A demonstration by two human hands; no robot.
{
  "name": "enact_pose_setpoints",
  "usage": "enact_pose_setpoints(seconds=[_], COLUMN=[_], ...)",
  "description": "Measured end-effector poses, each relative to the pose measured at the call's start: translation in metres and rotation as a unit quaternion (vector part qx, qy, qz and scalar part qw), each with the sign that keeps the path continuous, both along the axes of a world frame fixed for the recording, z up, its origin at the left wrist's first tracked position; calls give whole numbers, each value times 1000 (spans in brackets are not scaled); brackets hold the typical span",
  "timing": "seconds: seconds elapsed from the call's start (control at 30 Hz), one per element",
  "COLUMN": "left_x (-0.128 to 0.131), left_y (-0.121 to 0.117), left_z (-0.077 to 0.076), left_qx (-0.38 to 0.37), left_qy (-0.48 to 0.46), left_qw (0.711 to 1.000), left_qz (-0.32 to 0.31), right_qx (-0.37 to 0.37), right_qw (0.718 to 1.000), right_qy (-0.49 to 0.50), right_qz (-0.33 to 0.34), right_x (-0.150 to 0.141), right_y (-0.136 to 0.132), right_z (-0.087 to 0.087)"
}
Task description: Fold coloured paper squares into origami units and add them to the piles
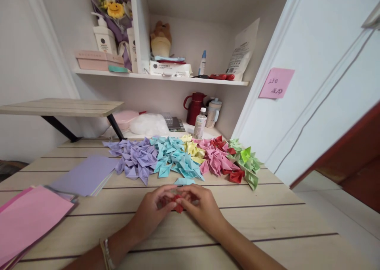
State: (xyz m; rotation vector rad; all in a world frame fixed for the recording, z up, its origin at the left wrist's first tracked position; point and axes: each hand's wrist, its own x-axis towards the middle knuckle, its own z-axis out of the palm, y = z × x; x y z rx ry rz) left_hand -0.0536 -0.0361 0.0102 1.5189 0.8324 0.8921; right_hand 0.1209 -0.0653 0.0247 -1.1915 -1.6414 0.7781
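Between my two hands is a small piece of folded red paper [178,205], mostly covered by my fingers. My left hand [152,207] pinches it from the left with thumb and fingers closed. From the other side my right hand [200,204] grips it too, the thumbs nearly meeting. Just beyond my fingertips lies a light blue folded paper piece [184,181]. Behind it spreads a row of folded paper boats, grouped by colour: purple [135,157], blue [173,155], yellow [194,148], pink [218,159], red [236,176] and green [252,163].
Purple paper sheets [84,175] and a stack of pink sheets [32,218] lie on the left of the slatted table [267,218]. A bottle [200,123], a red jug [195,108] and a cup [213,114] stand behind the boats. A raised wooden stand [62,106] is at back left.
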Motion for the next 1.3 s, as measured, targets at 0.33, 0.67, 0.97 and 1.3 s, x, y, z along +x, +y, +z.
enact_pose_setpoints(seconds=[0.33,0.67,0.97,1.3], left_x=[-2,-1,-1,-4], left_y=[-2,0,1,10], left_z=[17,13,10,12], left_qx=[150,65,33,-70], left_qy=[133,77,43,-49], left_qw=[978,993,996,990], left_qz=[65,68,77,109], right_qx=[-77,-101,-102,-132], right_qw=[997,994,993,988], right_qy=[28,37,52,77], right_qz=[9,16,-3,4], right_x=[1,0,-4,-11], right_y=[-1,0,1,2], right_z=[0,2,-4,-9])
